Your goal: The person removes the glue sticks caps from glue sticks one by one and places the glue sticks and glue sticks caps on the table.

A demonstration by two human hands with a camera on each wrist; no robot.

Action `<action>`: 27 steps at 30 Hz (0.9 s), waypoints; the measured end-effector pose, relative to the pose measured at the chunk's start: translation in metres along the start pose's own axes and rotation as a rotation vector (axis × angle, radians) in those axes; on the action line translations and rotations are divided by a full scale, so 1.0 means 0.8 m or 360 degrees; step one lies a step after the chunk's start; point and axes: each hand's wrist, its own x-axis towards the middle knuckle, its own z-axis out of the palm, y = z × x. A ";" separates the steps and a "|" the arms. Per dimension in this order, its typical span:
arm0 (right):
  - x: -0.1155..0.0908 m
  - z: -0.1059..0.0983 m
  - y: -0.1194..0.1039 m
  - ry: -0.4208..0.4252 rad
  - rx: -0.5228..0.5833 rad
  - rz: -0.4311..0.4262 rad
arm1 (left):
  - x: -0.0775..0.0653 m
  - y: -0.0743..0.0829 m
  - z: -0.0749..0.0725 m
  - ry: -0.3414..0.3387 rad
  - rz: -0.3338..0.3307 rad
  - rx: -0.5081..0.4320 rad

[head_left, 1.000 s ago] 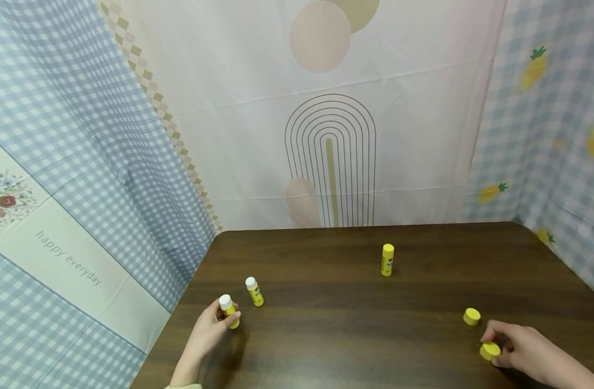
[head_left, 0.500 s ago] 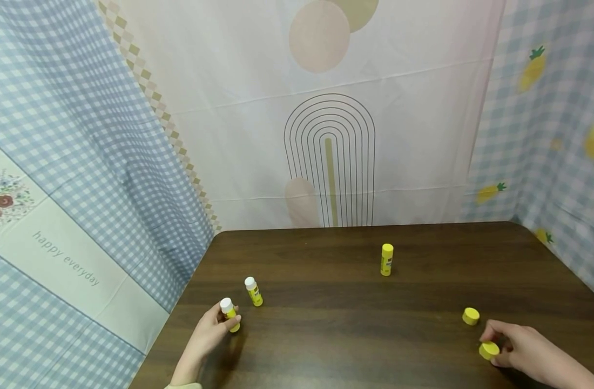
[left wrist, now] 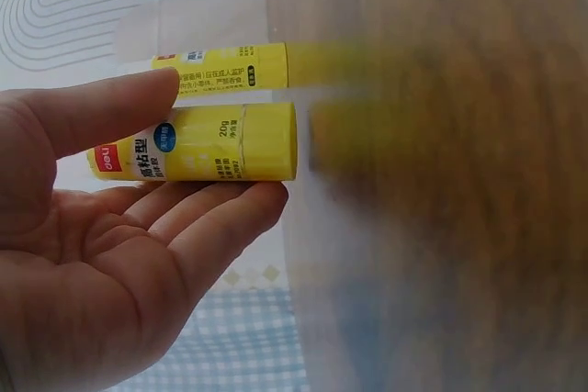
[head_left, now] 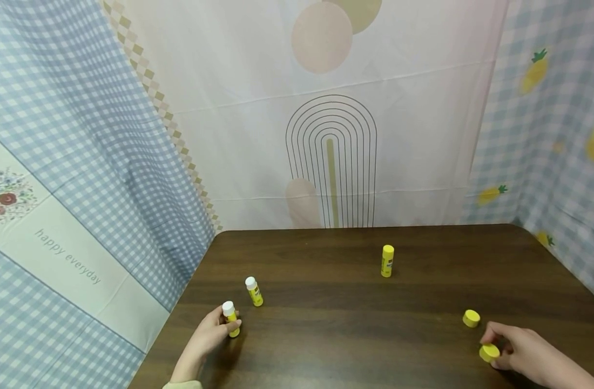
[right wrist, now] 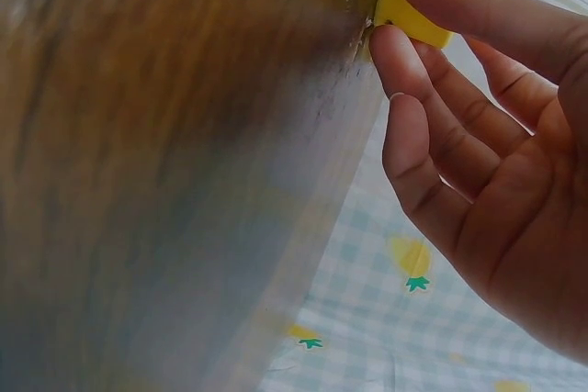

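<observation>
My left hand (head_left: 206, 334) grips a yellow glue stick (left wrist: 262, 142) between thumb and fingers. Its white top (head_left: 228, 308) points up, and its base is at or just above the tabletop. Just beyond it stands a second white-topped glue stick (head_left: 255, 296), apart from the hand. At the right, my right hand (head_left: 522, 350) pinches a round yellow cap (head_left: 489, 353) that sits low at the table surface. The right wrist view shows thumb and fingertips on this cap (right wrist: 418, 17). Another yellow cap (head_left: 471, 319) lies slightly behind it, untouched.
A glue stick with a yellow cap (head_left: 386, 261) stands upright toward the back of the brown wooden table (head_left: 336, 335). Behind the table's rear edge hangs a pale printed cloth (head_left: 248, 151). Blue checked cloth (head_left: 146, 178) borders the left side, and pineapple-print checked cloth (head_left: 564, 178) the right.
The glue stick in my left hand has come down slightly and turned more upright. My right hand stays on its cap, nearly still. The other items have kept their places.
</observation>
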 end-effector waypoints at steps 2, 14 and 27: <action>0.000 0.001 0.001 -0.0003 0.0012 0.0005 | -0.001 -0.001 -0.001 -0.0009 0.0006 -0.0003; 0.001 0.003 -0.002 0.0005 0.0039 0.0091 | -0.002 0.002 -0.002 -0.0016 -0.0016 0.0004; 0.001 0.003 -0.002 -0.0012 0.0097 0.0094 | -0.007 -0.001 -0.006 -0.0029 -0.0037 0.0055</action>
